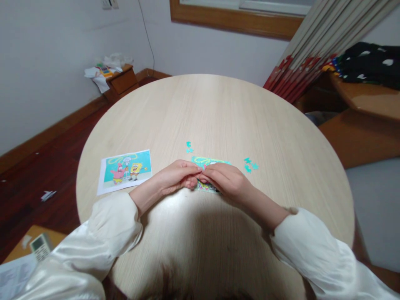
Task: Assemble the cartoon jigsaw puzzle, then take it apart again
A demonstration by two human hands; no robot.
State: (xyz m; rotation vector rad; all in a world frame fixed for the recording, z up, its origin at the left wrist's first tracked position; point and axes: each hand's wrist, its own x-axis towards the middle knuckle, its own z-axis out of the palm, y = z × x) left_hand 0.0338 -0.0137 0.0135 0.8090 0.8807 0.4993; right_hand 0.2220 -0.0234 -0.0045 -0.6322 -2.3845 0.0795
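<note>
A partly assembled jigsaw puzzle (pixel 210 160) with a turquoise ground and a yellow pattern along its top lies flat on the table. Over it my left hand (pixel 179 175) and my right hand (pixel 226 177) meet, fingertips touching and fingers closed. Whatever is between those fingers, if anything, is too small or hidden to make out. The hands cover much of the puzzle's middle. Loose turquoise puzzle pieces (pixel 188 144) lie beyond its upper left corner, and several more puzzle pieces (pixel 248 168) are right of my right hand.
Left of my left hand, a printed cartoon picture (pixel 126 168) rests on the round wooden table (pixel 200 108). A remote control (pixel 40 246) lies on a lower surface at bottom left. Behind stand a small cabinet (pixel 123 82) and a curtain (pixel 300 62).
</note>
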